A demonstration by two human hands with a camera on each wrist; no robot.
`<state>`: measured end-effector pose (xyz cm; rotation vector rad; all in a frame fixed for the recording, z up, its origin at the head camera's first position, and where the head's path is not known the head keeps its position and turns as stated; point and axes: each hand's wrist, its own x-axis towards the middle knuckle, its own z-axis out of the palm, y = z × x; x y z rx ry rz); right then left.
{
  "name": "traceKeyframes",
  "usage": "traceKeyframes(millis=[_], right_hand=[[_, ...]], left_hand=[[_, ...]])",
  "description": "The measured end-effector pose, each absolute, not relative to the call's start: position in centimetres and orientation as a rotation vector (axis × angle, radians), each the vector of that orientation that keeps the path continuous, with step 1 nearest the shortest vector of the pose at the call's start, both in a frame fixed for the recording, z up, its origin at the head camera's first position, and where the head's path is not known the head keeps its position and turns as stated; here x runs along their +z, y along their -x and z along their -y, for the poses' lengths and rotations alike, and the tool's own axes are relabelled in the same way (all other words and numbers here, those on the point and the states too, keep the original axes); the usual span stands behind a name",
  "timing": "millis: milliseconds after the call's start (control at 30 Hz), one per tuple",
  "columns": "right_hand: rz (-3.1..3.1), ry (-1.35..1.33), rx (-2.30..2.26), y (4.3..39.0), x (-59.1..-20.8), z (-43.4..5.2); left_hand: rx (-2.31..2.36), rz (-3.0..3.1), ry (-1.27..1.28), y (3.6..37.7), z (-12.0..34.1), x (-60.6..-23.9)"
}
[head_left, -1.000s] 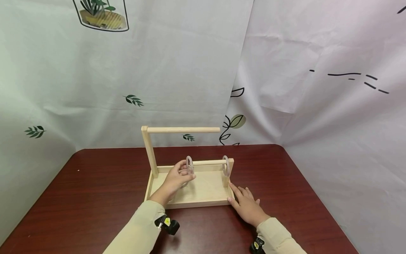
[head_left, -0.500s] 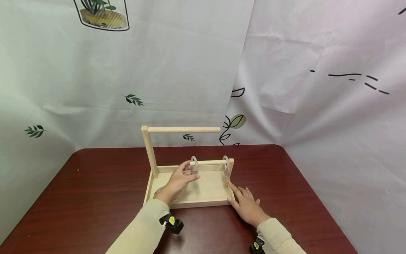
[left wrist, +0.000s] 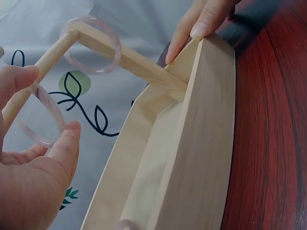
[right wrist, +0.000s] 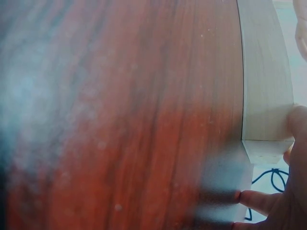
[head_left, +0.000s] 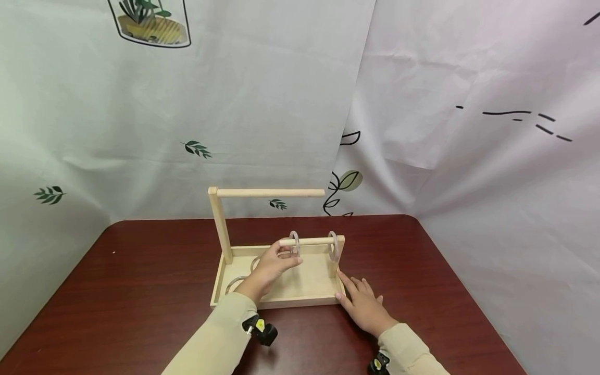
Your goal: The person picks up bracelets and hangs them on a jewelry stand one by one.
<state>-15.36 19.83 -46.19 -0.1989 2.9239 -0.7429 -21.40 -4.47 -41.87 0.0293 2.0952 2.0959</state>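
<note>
A pale translucent bangle (left wrist: pixel 53 108) encircles the lower rod (head_left: pixel 316 241) of a wooden stand. My left hand (head_left: pixel 271 270) pinches this bangle between thumb and fingers near the rod's free left end. Farther right on the same rod, beside its post, hangs a second bangle (head_left: pixel 336 250). Two more bangles lie in the stand's tray (head_left: pixel 300 301), partly hidden behind my left hand and wrist; the nearer one (head_left: pixel 236 279) is at the front left. My right hand (head_left: pixel 367 308) rests at the tray's right end, thumb and fingertips touching its edge.
A taller post (head_left: pixel 220 224) at the tray's left carries an upper rod (head_left: pixel 272 192), which extends above and behind the lower one. The stand sits on a dark red wooden table (head_left: pixel 140 291). Printed white cloth (head_left: pixel 262 104) hangs behind the table and along its sides.
My left hand has slid its bangle rightward along the lower rod, from the free end inward. The bangles in the tray have come into view behind it. My right hand stays in place.
</note>
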Motion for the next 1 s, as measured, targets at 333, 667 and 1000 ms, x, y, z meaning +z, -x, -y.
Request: traceKeyframes(millis=[333, 667, 1000], right_hand=[[-2.927, 0.197, -0.734, 15.4, -46.3, -19.8], [-2.940, 0.205, -0.733, 15.4, -46.4, -19.8], [-2.939, 0.204, -0.741, 15.4, -46.5, -19.8]], left_hand=[[2.108, -2.059, -0.023, 21.2, 3.5, -41.9], [2.089, -2.078, -0.076, 21.2, 2.6, -42.0], [2.081, -2.079, -0.078, 21.1, 2.4, -41.9]])
